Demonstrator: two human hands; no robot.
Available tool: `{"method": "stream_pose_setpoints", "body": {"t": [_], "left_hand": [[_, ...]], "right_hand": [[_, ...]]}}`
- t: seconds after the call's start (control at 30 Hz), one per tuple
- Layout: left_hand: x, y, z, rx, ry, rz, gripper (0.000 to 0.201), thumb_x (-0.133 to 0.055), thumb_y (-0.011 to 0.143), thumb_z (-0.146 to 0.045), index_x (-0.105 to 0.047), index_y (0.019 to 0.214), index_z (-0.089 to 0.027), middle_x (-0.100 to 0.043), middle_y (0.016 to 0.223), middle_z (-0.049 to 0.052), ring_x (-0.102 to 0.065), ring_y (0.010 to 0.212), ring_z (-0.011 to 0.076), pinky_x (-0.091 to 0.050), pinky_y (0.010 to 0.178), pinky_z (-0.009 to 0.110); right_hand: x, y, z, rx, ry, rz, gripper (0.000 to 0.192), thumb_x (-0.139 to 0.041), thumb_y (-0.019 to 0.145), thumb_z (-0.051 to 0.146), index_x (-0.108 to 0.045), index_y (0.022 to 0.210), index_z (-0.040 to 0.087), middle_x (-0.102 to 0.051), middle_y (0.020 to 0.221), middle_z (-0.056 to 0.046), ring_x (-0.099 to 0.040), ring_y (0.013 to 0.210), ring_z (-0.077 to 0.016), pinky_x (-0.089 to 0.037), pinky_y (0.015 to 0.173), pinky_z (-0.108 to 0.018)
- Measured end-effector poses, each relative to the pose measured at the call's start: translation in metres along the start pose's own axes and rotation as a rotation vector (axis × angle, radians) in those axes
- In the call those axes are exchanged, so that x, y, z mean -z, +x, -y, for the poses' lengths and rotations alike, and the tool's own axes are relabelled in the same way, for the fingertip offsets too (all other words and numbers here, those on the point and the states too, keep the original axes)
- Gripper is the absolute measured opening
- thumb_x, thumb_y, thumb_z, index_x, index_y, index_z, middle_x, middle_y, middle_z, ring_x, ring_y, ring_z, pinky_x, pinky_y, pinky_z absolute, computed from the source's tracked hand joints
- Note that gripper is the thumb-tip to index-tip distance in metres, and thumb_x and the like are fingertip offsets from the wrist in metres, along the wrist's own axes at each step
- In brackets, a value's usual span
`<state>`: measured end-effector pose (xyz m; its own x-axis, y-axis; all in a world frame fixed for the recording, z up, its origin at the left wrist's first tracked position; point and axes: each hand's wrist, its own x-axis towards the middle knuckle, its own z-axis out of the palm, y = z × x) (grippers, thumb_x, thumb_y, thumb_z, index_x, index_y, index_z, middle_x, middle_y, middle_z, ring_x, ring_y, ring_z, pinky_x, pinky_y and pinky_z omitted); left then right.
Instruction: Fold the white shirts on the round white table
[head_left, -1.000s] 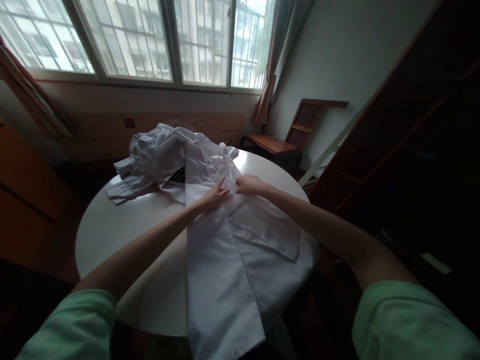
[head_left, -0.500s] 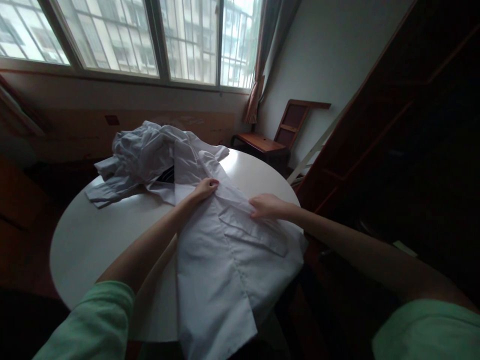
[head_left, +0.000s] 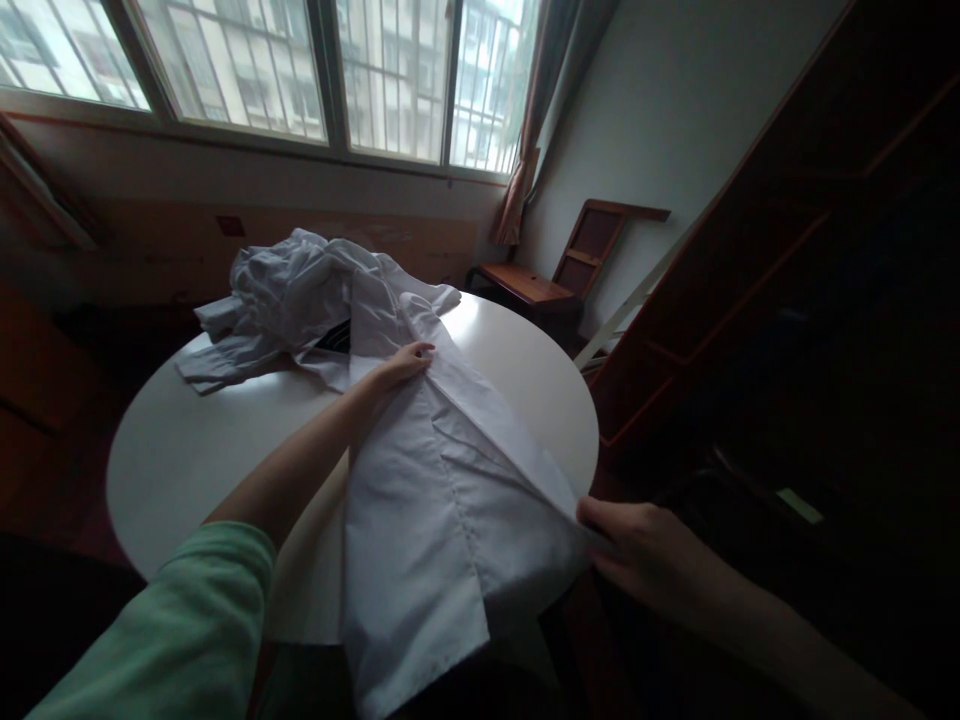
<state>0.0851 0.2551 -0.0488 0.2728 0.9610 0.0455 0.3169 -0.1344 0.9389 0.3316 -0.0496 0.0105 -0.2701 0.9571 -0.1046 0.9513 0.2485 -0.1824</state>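
We press our left hand (head_left: pixel 401 364), fingers flat together, on the white shirt (head_left: pixel 420 500) while our right hand (head_left: pixel 637 550) pinches its folded edge taut.

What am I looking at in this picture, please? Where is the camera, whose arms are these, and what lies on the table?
The camera sits on a person's head and looks forward and down, so the two arms are that person's own. No machine is involved. A round white table stands below a window. On it lies a white garment, spread flat, its lower part hanging over the near edge. The left hand presses flat on the cloth near its upper part. The right hand holds a folded edge of the same garment at the table's right rim. Behind lies a crumpled heap of white cloth. A wooden chair stands by the wall.
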Motion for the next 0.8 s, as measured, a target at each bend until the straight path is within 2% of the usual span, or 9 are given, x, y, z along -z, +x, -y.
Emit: {"method": "stream_pose_setpoints", "body": {"t": [0.13,0.27,0.37,0.43,0.5,0.6,0.67,0.73,0.8], "left_hand": [[0.002,0.004,0.002,0.041,-0.086,-0.093,0.038,-0.057,0.067,-0.012,-0.063,0.104,-0.009,-0.063,0.078,0.004,-0.048,0.056,0.0077,-0.039,0.056,0.018],[0.007,0.009,0.004,0.093,-0.165,-0.109,0.035,-0.058,0.067,-0.013,-0.062,0.102,-0.008,-0.059,0.068,0.002,-0.04,0.047,0.0056,-0.036,0.051,0.02],[0.01,0.01,0.004,0.108,-0.179,-0.113,0.037,-0.057,0.068,-0.013,-0.061,0.104,-0.007,-0.057,0.068,0.002,-0.042,0.048,0.0057,-0.036,0.051,0.02],[0.01,0.009,0.002,0.107,-0.167,-0.119,0.038,-0.058,0.067,-0.013,-0.06,0.104,-0.008,-0.058,0.071,0.003,-0.044,0.05,0.0059,-0.037,0.053,0.02],[0.008,0.01,0.0,0.107,-0.148,-0.129,0.039,-0.059,0.064,-0.012,-0.061,0.103,-0.008,-0.058,0.072,0.003,-0.045,0.05,0.0062,-0.038,0.054,0.02],[0.002,0.013,-0.005,0.108,-0.119,-0.143,0.038,-0.059,0.062,-0.011,-0.063,0.1,-0.007,-0.058,0.067,0.002,-0.042,0.047,0.0064,-0.037,0.053,0.021],[-0.003,0.018,-0.008,0.106,-0.109,-0.149,0.041,-0.057,0.061,-0.01,-0.063,0.102,-0.006,-0.057,0.065,0.001,-0.041,0.046,0.0064,-0.035,0.051,0.021],[-0.008,0.024,-0.01,0.1,-0.111,-0.162,0.047,-0.054,0.061,-0.008,-0.061,0.107,-0.005,-0.057,0.065,0.001,-0.04,0.047,0.0063,-0.034,0.049,0.02],[-0.012,0.029,-0.011,0.094,-0.119,-0.181,0.052,-0.052,0.062,-0.008,-0.058,0.114,-0.005,-0.058,0.067,0.001,-0.04,0.047,0.0065,-0.034,0.05,0.019]], "right_hand": [[-0.018,-0.015,0.015,0.173,-0.039,-0.253,0.02,-0.047,0.07,0.005,-0.05,0.075,0.023,-0.061,0.071,-0.002,-0.059,0.062,-0.015,-0.04,0.052,-0.024],[-0.024,-0.017,0.028,0.32,-0.016,-0.527,0.023,-0.043,0.074,0.007,-0.053,0.085,0.024,-0.057,0.065,-0.002,-0.055,0.058,-0.0156,-0.042,0.053,-0.027],[-0.035,-0.013,0.035,0.466,0.032,-0.566,0.033,-0.039,0.073,0.005,-0.051,0.096,0.025,-0.059,0.069,-0.002,-0.056,0.061,-0.0158,-0.046,0.058,-0.028],[-0.045,-0.008,0.033,0.452,0.046,-0.565,0.039,-0.038,0.069,0.002,-0.048,0.101,0.024,-0.061,0.077,-0.004,-0.058,0.068,-0.0167,-0.049,0.061,-0.028],[-0.052,-0.005,0.027,0.347,0.02,-0.578,0.039,-0.037,0.068,0.001,-0.047,0.1,0.022,-0.061,0.083,-0.007,-0.059,0.072,-0.0182,-0.049,0.062,-0.029],[-0.054,-0.008,0.014,0.221,-0.058,-0.582,0.024,-0.039,0.073,0.003,-0.048,0.084,0.022,-0.058,0.073,-0.005,-0.056,0.065,-0.0185,-0.047,0.055,-0.029],[-0.051,-0.014,0.008,0.218,-0.061,-0.59,0.016,-0.043,0.077,0.008,-0.046,0.077,0.024,-0.055,0.067,-0.003,-0.054,0.059,-0.0173,-0.044,0.051,-0.027],[-0.046,-0.021,0.005,0.243,-0.024,-0.662,0.014,-0.046,0.08,0.012,-0.047,0.08,0.026,-0.054,0.068,-0.003,-0.054,0.059,-0.0164,-0.044,0.051,-0.026],[-0.044,-0.026,0.006,0.246,0.025,-0.803,0.016,-0.049,0.08,0.015,-0.048,0.089,0.029,-0.056,0.072,-0.003,-0.056,0.063,-0.0163,-0.046,0.054,-0.025]]}}
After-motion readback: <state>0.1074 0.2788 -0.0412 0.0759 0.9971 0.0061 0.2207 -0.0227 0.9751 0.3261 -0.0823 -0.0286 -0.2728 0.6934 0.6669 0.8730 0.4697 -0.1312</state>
